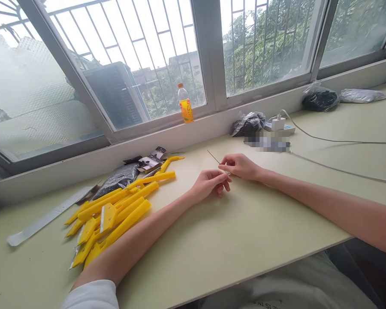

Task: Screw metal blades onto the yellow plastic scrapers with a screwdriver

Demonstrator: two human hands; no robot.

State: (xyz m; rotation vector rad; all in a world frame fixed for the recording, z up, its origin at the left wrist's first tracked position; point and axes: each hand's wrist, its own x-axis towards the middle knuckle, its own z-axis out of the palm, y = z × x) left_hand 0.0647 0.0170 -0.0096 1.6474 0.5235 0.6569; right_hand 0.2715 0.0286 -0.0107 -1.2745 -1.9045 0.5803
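Observation:
My left hand [209,185] is over the middle of the table, thumb and forefinger pinched together. A tiny pale piece [227,172] shows at its fingertips, too small to name. Just beyond and to the right, my right hand [241,166] is closed, with its fingertips almost against the left hand's. From the right fingertips a thin dark rod [213,157] slants up and to the left. Whether the rod and the pale piece are joined cannot be seen. Several yellow scrapers [107,216] lie in a pile to the left, partly behind my left forearm.
Black plastic packets [119,178] and printed cards [151,162] lie behind the scrapers, a clear plastic strip [48,216] to their left. An orange drink bottle [186,105] stands on the sill. Bagged black items [248,123], a white charger [278,123] and cables [337,171] occupy the back right.

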